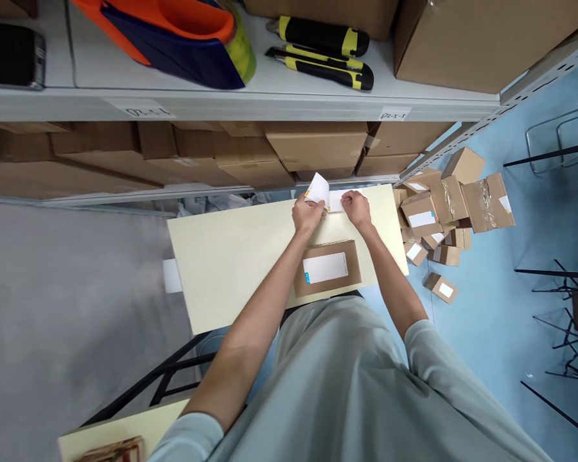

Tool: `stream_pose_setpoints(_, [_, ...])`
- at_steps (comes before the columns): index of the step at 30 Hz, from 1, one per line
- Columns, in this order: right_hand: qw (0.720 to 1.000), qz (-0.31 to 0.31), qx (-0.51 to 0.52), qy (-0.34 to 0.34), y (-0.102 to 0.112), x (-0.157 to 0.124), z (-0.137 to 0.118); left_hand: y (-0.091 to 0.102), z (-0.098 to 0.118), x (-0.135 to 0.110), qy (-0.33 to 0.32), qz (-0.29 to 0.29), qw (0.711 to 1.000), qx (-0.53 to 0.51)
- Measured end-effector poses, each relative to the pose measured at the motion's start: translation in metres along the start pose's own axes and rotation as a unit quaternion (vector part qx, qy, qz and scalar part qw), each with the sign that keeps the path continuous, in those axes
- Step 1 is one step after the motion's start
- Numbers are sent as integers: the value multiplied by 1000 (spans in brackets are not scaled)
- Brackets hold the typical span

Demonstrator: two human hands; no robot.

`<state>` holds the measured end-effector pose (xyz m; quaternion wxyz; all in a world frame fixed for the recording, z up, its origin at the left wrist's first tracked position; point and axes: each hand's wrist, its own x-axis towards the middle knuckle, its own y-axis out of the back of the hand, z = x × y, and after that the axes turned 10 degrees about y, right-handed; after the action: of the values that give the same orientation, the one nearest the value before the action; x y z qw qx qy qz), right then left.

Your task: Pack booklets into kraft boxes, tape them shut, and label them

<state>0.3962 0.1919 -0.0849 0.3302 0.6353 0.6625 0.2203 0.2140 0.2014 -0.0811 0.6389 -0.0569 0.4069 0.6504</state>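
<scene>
At the far edge of the cream table, my left hand [309, 213] pinches a strip of white labels [336, 201]. One end of the strip curls up beyond the fingers, and small yellow marks show on it. My right hand [357, 208] has its fingers closed on the right part of the same strip, which lies low over the tabletop. Nearer to my body sits a closed cardboard box [354, 273]. On its top is a white label [325, 267] with a blue corner. Neither hand touches the box.
Cardboard boxes [318, 144] fill the shelf beyond the table [231, 250]. Above, the upper shelf holds utility knives [327, 67], a tape dispenser [183, 48] and a phone [12, 54]. Several small boxes [447, 199] are heaped on the floor at right, near folding chairs [571, 340].
</scene>
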Motion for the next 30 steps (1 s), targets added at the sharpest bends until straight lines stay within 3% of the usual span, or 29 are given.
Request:
stream_pose_setpoints(3, [998, -46, 11, -46, -16, 12, -4, 18, -8, -4, 71, 27, 994, -84])
stream_pose_setpoints(12, [996, -63, 10, -68, -35, 20, 3, 50, -33, -11, 108, 52, 984, -129])
stream_pose_setpoints(20, [994, -77, 9, -71, -37, 28, 8, 59, -49, -8, 94, 47, 990, -97])
stream_pose_setpoints(30, [991, -103, 5, -87, -36, 37, 8, 56, -65, -13, 68, 31, 995, -61])
